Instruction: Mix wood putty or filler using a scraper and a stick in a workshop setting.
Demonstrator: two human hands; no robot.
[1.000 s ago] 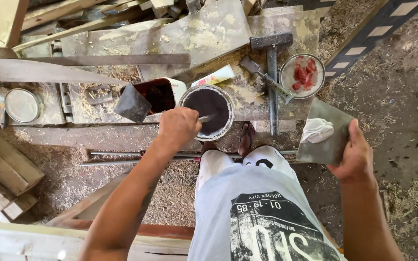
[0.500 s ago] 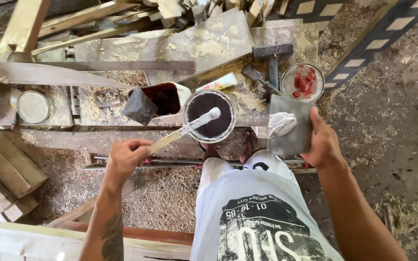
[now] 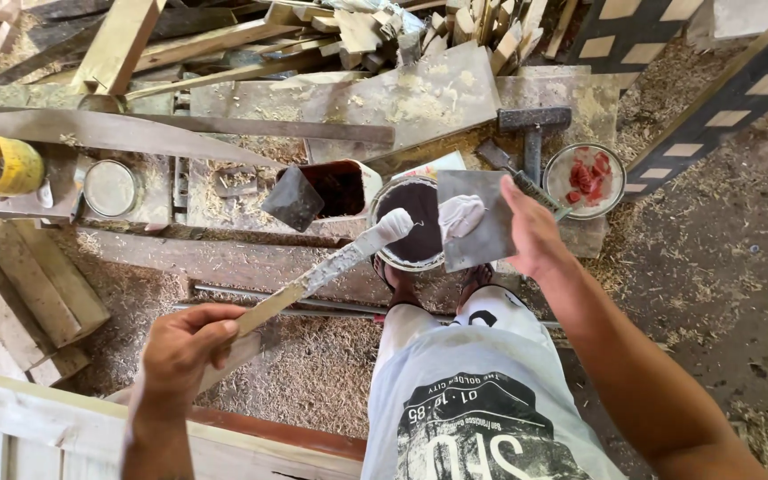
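With the left hand clamped on the stick, whose putty-loaded tip hangs over the can, and the right hand pinching the flat board just beside it, scrape gently, keeping the board level.

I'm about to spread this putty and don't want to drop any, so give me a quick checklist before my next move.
1. Left hand grips the wooden stick firmly: ok.
2. Pale putty sits on the stick's tip: ok.
3. Right hand holds the grey square plate by its edge: ok.
4. Putty lump rests on the plate: ok.
5. Open can of dark paste sits right under the plate: ok.
6. Plate held level: cannot tell.
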